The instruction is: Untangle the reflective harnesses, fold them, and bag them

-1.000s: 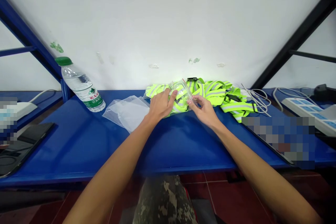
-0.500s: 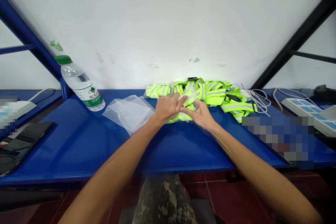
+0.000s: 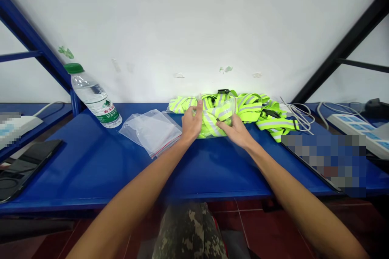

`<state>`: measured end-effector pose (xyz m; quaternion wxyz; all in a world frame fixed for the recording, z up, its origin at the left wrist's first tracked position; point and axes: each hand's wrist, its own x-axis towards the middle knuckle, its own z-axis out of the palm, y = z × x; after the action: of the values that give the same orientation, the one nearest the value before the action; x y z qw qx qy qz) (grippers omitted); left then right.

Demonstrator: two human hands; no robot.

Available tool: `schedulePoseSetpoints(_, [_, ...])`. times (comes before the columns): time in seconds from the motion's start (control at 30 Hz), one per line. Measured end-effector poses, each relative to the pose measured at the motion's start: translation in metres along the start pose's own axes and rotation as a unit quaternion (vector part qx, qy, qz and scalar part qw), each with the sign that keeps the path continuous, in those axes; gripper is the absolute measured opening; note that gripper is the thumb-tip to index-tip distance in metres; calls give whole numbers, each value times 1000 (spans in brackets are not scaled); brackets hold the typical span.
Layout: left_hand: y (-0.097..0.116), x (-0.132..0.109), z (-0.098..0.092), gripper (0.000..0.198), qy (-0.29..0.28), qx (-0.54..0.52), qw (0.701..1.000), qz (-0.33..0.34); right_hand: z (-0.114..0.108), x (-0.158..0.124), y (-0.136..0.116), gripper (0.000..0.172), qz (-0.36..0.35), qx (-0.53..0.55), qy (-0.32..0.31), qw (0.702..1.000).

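Both hands hold a clear plastic bag [image 3: 212, 123] with a folded neon-yellow reflective strap inside it. My left hand [image 3: 192, 122] grips the bag's left side, thumb pointing up along it. On the other side my right hand [image 3: 236, 131] pinches the bag, its thumb pressed on the front. Behind the bag lies a heap of the same yellow straps with grey reflective stripes [image 3: 251, 107], and a black buckle [image 3: 224, 91] shows on top. To the left of my left hand rests a stack of empty clear zip bags [image 3: 154, 131].
A water bottle with a green cap [image 3: 95, 101] stands at the left back on the blue table [image 3: 121, 178]. A dark phone [image 3: 24, 166] lies far left. White cables [image 3: 299, 115] and a white power strip [image 3: 360, 133] are on the right, near a blurred-out flat object [image 3: 328, 164].
My hands have moved apart, from being together over the bag to one at each side. More of the bag and the yellow strap inside now shows.
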<state>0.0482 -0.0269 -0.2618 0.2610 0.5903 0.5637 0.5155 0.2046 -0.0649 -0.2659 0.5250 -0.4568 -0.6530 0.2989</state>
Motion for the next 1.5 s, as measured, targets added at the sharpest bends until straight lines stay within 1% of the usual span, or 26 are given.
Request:
schedulePoseSetpoints(0.07, [2,-6,2,65,15,23,999,26,4,-3,-2,50,17,-16,50,998])
schedulePoseSetpoints(0.13, [5,-12,4,65,20,46,997,57,9,-6,-4,50,36,4,92,995])
schedulePoseSetpoints(0.23, [7,-18,6,67,13,82,994,64,16,-11,-7,46,31,18,98,995])
schedulePoseSetpoints(0.4, [4,-15,6,69,13,114,992,59,21,-17,-7,41,-7,-15,117,993])
schedulePoseSetpoints(0.6, [2,-15,6,69,-2,130,991,40,20,-18,-3,40,-12,-48,106,993])
schedulePoseSetpoints(0.73, [1,-12,1,69,-7,124,991,56,22,-19,-3,45,1,-36,108,994])
schedulePoseSetpoints(0.8, [0,-6,-6,70,-13,125,990,58,23,-22,-4,47,3,-54,83,995])
schedulePoseSetpoints(0.9, [-1,7,-21,73,-5,140,989,54,23,-26,-4,49,4,-122,22,992])
schedulePoseSetpoints(0.97, [1,15,-33,75,17,140,988,62,26,-23,-4,49,31,-109,-3,994])
schedulePoseSetpoints(1.0, [3,17,-39,74,42,133,988,69,29,-19,-4,50,49,-77,-5,996])
schedulePoseSetpoints(1.03, [7,19,-44,72,81,124,986,78,32,-11,-5,50,64,-38,-3,997])
schedulePoseSetpoints(1.07, [10,20,-49,68,129,118,980,93,36,-1,-6,51,72,0,6,997])
schedulePoseSetpoints(1.13, [16,21,-56,58,220,129,957,135,45,28,-10,55,76,44,23,996])
schedulePoseSetpoints(1.17, [18,20,-58,55,244,149,945,160,49,45,-11,57,73,42,34,996])
schedulePoseSetpoints(1.2, [17,20,-58,54,248,177,934,183,53,62,-12,61,74,20,34,996])
schedulePoseSetpoints(1.23, [15,19,-58,54,233,209,928,201,56,76,-13,65,66,-26,48,996])
schedulePoseSetpoints(1.27, [11,19,-56,55,204,241,925,211,59,88,-13,67,39,-97,72,992])
schedulePoseSetpoints(1.3, [5,19,-54,56,166,271,923,216,60,96,-13,65,2,-181,93,979])
schedulePoseSetpoints(1.33, [-2,19,-51,57,126,299,921,217,61,100,-11,62,-42,-263,101,959])
schedulePoseSetpoints(1.37, [-9,20,-47,56,85,323,918,214,61,99,-10,58,-83,-335,93,934])
schedulePoseSetpoints(1.4, [-16,20,-44,56,47,343,914,209,60,94,-8,54,-115,-391,71,911])
schedulePoseSetpoints(1.47, [-27,21,-39,53,-9,375,905,199,54,77,-2,47,-148,-456,17,877])
schedulePoseSetpoints(1.5, [-31,21,-37,52,-25,386,901,194,50,67,2,45,-152,-477,3,865])
